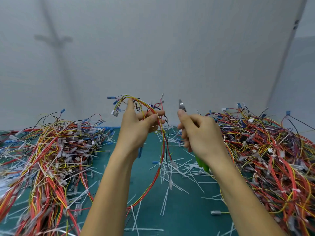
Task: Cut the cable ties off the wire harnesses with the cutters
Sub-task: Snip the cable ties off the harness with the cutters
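My left hand point(136, 126) holds a wire harness point(162, 143) up above the green mat, its red, yellow and black wires draped over my fingers and hanging down to the table. A white cable tie point(132, 207) still binds the harness low down. My right hand point(199, 133) grips the cutters point(182, 106) by their green handles point(202, 163). The metal jaws point upward, a short way to the right of the held harness and apart from it.
A large heap of harnesses point(49, 159) lies on the left and another heap point(272, 159) on the right. Cut white tie pieces point(179, 169) litter the green mat point(184, 217) between them. A grey wall stands close behind.
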The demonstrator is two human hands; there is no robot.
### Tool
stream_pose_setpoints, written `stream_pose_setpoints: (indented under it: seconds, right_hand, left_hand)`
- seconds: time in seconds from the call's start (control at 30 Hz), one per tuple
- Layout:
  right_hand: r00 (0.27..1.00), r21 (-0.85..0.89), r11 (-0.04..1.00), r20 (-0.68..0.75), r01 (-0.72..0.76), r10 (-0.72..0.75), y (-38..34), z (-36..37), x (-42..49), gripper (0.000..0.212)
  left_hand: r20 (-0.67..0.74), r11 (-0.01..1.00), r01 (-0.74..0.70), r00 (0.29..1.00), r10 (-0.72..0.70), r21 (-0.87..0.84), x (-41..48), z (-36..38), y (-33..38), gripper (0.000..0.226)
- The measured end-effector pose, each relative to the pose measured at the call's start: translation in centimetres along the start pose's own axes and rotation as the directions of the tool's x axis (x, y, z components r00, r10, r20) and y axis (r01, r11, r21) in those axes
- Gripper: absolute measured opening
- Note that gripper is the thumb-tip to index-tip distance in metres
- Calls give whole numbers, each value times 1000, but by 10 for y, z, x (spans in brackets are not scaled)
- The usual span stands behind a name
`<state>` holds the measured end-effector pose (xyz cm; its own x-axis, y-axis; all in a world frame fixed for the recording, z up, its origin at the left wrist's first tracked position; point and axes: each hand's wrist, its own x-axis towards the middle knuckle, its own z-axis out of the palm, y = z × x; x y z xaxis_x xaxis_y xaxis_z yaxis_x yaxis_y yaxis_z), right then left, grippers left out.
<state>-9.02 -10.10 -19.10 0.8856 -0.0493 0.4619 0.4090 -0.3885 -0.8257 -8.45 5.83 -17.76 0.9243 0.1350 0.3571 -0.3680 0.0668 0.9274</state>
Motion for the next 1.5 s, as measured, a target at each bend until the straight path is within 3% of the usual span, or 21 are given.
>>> stream_pose_setpoints:
  seconds: [0.07, 0.2, 0.43, 0.7, 0.9, 1.03, 1.23, 1.4, 1.5]
  right_hand:
    - [997, 91, 993, 22, -77, 76, 3, -2, 2, 54]
    - [990, 174, 975, 58, -135, 127, 5, 2, 1, 24]
    - [996, 286, 955, -12, -84, 91, -3, 18, -5, 33]
    - [989, 176, 983, -128, -49, 73, -1, 14, -4, 13]
    - [986, 179, 984, -157, -22, 51, -1, 11, -3, 11]
    - [991, 196, 981, -127, -7, 32, 0, 14, -4, 13]
    - [999, 225, 974, -44, 16, -6, -3, 17, -6, 11]
    - [999, 107, 994, -21, 39, -37, -5, 15, -8, 13]
    - [997, -134, 988, 16, 74, -73, -9, 10, -8, 35]
  left_hand:
    - [-74, 997, -19, 997, 13, -72, 1, -2, 0, 82]
    - [-153, 984, -57, 988, 31, -166, 1, -5, 2, 84]
    - [-30, 992, -76, 997, 73, -104, 0, 3, 0, 87]
    - [77, 989, -142, 987, 138, 40, 0, 13, -4, 87]
    - [109, 974, -169, 982, 153, 150, 2, 5, -5, 97]
    - [88, 969, -178, 982, 164, 174, 1, 4, -8, 113]
    - [-31, 981, -164, 985, 168, 103, 4, 7, -10, 117]
    - [-55, 983, -165, 984, 169, 76, 5, 5, -8, 113]
    - [-54, 983, -176, 982, 178, 51, 6, 4, -8, 111]
